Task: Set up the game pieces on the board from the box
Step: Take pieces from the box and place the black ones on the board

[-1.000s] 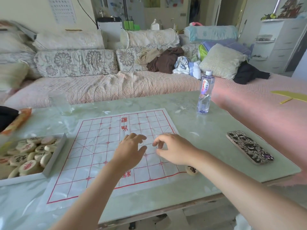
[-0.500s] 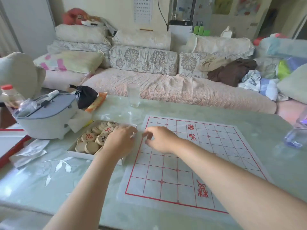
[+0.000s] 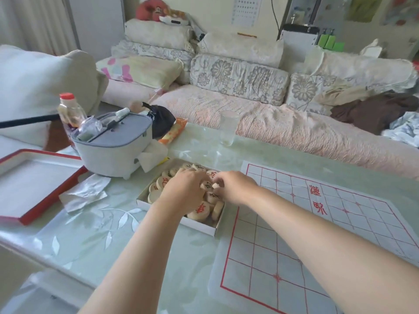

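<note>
Now right hand (image 3: pixel 235 189) pinches piece (image 3: pixel 215 185), left hand (image 3: pixel 183 190) curled

Two hands (image 3: pixel 183 192), one box (image 3: pixel 195 223), one board (image 3: pixel 294 234)

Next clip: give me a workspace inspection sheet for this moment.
Surface: green table with a leaf-print cover.
Job's things: paper board, no pieces on the part in view; open box full of wooden pieces.
Clutter: red-edged lid, foil, grey tub, glass, snack packet.
Grippers: left hand in the box, grip hidden; right hand pinches a piece.
Cables: black cord on the wall.
Surroundings: sofa with cushions and clothes.
</note>
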Demonstrator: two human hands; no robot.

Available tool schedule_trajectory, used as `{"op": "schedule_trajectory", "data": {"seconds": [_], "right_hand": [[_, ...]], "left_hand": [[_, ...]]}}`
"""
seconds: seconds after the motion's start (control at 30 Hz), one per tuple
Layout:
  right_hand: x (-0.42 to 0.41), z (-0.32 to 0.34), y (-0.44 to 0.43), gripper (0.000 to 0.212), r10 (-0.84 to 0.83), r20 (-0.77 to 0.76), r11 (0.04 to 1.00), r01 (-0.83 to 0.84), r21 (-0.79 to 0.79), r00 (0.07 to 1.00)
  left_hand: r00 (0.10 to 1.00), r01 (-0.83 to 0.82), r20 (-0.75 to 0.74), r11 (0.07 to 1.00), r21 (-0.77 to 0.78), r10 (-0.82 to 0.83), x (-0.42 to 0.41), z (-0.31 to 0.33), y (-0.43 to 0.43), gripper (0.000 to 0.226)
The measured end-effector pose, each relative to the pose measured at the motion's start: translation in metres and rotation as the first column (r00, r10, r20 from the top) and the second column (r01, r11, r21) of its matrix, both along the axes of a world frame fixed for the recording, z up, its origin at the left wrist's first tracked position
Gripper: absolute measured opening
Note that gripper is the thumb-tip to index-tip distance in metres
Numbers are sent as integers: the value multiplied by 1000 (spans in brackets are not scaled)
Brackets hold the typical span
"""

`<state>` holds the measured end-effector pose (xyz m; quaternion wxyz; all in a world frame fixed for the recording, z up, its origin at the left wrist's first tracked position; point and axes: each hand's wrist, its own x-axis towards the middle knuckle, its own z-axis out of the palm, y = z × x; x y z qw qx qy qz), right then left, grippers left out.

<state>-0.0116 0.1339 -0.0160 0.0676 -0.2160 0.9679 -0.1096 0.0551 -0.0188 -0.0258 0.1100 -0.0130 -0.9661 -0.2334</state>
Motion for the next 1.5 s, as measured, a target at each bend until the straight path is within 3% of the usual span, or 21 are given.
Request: {"op": "schedule_trajectory", "data": {"seconds": [0.17,0.33,0.43,0.53,0.6,0.63,0.7,0.77,0.97,1.07,1.2,1.37,1.5], "right_hand": [[-8,6,4,24,-62,-16,970,57,-235,998],[-4,17,0,20,9,365,763,229,-604,931],[2,21,-4,15,119,530,659,332,-675,840],[2,21,-10,21,177,581,593,385,-707,794],[0,20,-13,27,111,544,642,358,-678,832],[-2,18,-14,25,51,467,711,296,-638,883],[-8,12,-15,16,-43,233,865,153,-478,971],[-13,6,-14,15,-47,112,952,78,-295,993],[-9,6,-25,46,-33,61,999,32,7,998],[-11,6,-30,49,-25,51,997,21,71,998],[-13,2,-33,40,-25,50,998,22,64,998],[-12,5,-15,21,-30,45,988,37,-151,999],[2,23,36,32,-64,8,953,64,-296,998]], "left_hand": [[1000,12,-19,999,32,-11,4,6,4,49],[999,13,-41,991,134,-7,7,10,6,61],[995,7,-103,982,187,13,10,11,6,60],[988,-52,-135,976,210,81,9,10,1,48],[984,-101,-126,973,206,128,7,8,-3,44],[981,-122,-121,972,201,149,7,7,-6,43],[976,-169,-104,969,181,190,6,4,-11,43],[971,-214,-76,967,142,226,6,1,-15,40],[974,-218,-23,965,145,224,3,-2,-16,45],[973,-226,-8,962,154,230,1,0,-13,47],[971,-234,-5,957,171,239,3,4,-8,48],[972,-227,-17,953,202,235,3,15,8,50],[980,-164,-64,954,251,186,-4,23,43,48]]}}
